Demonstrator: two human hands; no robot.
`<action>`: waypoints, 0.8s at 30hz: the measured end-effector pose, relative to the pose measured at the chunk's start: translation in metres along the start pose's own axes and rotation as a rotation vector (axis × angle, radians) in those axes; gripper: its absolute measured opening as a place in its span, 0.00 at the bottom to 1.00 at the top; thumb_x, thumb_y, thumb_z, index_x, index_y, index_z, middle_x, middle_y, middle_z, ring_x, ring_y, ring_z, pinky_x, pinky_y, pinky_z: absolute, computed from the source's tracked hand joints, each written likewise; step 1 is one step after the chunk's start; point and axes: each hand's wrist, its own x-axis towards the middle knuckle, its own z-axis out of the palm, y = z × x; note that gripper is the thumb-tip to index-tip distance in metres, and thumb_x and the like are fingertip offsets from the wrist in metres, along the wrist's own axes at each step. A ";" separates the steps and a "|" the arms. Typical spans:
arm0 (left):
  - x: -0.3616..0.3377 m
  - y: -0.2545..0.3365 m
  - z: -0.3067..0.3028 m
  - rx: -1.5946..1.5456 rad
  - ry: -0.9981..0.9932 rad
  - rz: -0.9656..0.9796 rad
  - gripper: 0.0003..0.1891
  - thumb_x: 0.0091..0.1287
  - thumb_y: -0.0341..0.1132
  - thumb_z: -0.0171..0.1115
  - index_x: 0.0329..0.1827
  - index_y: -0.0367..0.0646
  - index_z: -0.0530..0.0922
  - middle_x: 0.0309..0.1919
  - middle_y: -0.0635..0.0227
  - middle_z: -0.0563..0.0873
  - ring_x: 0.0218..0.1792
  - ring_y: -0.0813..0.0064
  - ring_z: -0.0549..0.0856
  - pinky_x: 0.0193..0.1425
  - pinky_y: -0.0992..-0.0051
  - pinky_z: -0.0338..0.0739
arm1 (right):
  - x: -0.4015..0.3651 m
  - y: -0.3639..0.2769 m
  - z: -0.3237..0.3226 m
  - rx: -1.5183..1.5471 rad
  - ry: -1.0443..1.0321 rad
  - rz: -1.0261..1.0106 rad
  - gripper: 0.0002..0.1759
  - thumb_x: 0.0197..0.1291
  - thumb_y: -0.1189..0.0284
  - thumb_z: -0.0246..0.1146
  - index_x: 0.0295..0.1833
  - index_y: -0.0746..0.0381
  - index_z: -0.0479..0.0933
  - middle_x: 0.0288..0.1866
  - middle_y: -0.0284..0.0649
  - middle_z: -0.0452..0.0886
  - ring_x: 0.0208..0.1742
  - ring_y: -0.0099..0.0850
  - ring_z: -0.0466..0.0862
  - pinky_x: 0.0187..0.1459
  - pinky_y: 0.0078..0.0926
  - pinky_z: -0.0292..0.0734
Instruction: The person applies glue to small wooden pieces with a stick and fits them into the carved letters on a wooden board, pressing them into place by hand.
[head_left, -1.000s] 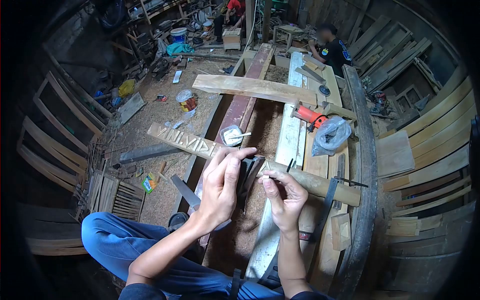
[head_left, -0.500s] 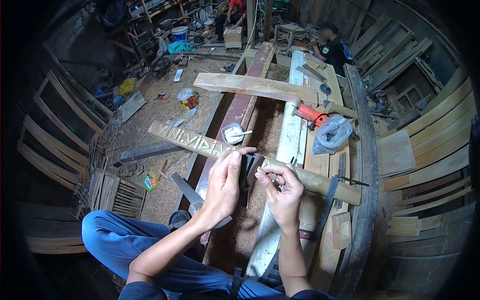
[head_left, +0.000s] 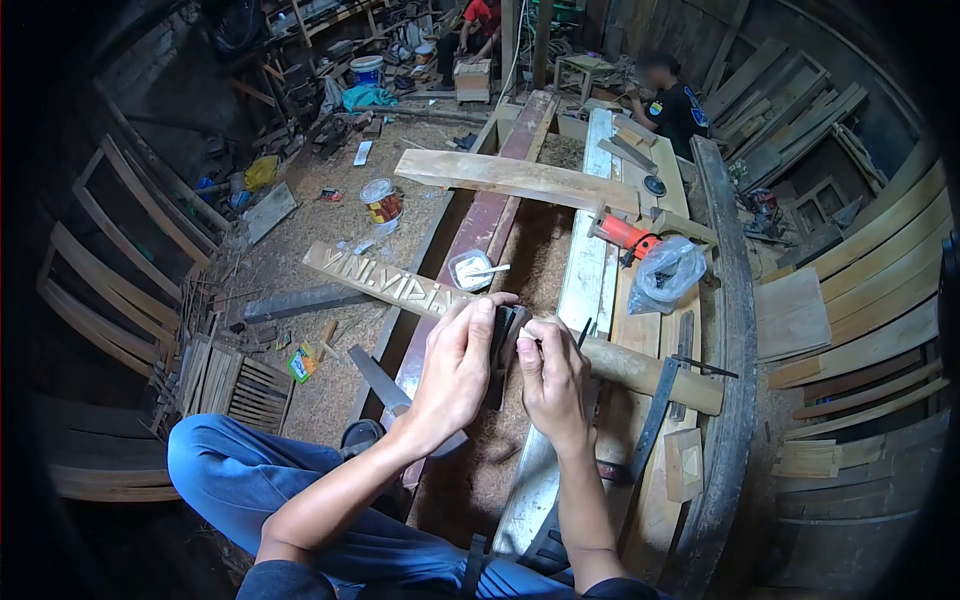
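Observation:
My left hand (head_left: pixel 458 345) is closed around a dark, flat block (head_left: pixel 507 338) with a brownish face, held upright over the bench gap. My right hand (head_left: pixel 555 385) pinches a small pale wood piece (head_left: pixel 527 334) against or very close to that face; the fingers hide most of it. Beyond the hands lies a plank with raised letters (head_left: pixel 375 285), its right end hidden behind my left hand. A small tub of white paste (head_left: pixel 468 268) with a stick in it stands just past the plank. Below my left hand rests a handsaw (head_left: pixel 378 378).
On the right boards lie a red-orange power tool (head_left: pixel 625 233) and a clear plastic bag (head_left: pixel 668 272). A curved board (head_left: pixel 510 178) crosses the bench farther off. A metal square (head_left: pixel 655 415) lies right of my right hand. Two people sit at the back.
My right hand has moved slightly left toward the dark block, and its fingers have curled in more closely around the small wood piece. The view has shifted slightly.

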 end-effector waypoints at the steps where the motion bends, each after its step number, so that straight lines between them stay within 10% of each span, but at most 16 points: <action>1: 0.000 -0.001 0.001 -0.001 0.003 -0.012 0.27 0.86 0.48 0.37 0.58 0.35 0.81 0.47 0.57 0.84 0.49 0.69 0.81 0.60 0.69 0.73 | -0.001 0.000 0.001 -0.066 0.017 -0.019 0.09 0.74 0.70 0.59 0.51 0.64 0.76 0.45 0.50 0.81 0.43 0.51 0.84 0.43 0.44 0.79; 8: 0.002 -0.008 0.003 0.022 0.060 0.024 0.23 0.85 0.44 0.41 0.58 0.36 0.82 0.46 0.50 0.82 0.49 0.53 0.84 0.58 0.62 0.76 | -0.001 0.001 0.006 -0.149 0.006 -0.013 0.08 0.74 0.70 0.58 0.49 0.63 0.75 0.42 0.49 0.80 0.40 0.50 0.83 0.40 0.44 0.78; 21: -0.002 -0.010 0.010 0.009 0.086 0.014 0.23 0.85 0.44 0.42 0.58 0.36 0.82 0.46 0.49 0.82 0.48 0.52 0.84 0.57 0.61 0.76 | -0.007 0.012 0.014 0.302 -0.013 0.169 0.08 0.72 0.72 0.60 0.41 0.66 0.74 0.32 0.46 0.76 0.33 0.41 0.81 0.37 0.37 0.75; 24: 0.000 -0.007 0.008 0.044 0.056 -0.017 0.26 0.86 0.47 0.37 0.56 0.34 0.81 0.48 0.55 0.84 0.52 0.64 0.83 0.62 0.67 0.74 | -0.005 0.012 0.014 0.271 -0.001 0.140 0.08 0.72 0.72 0.60 0.41 0.66 0.74 0.32 0.46 0.76 0.33 0.41 0.81 0.36 0.37 0.75</action>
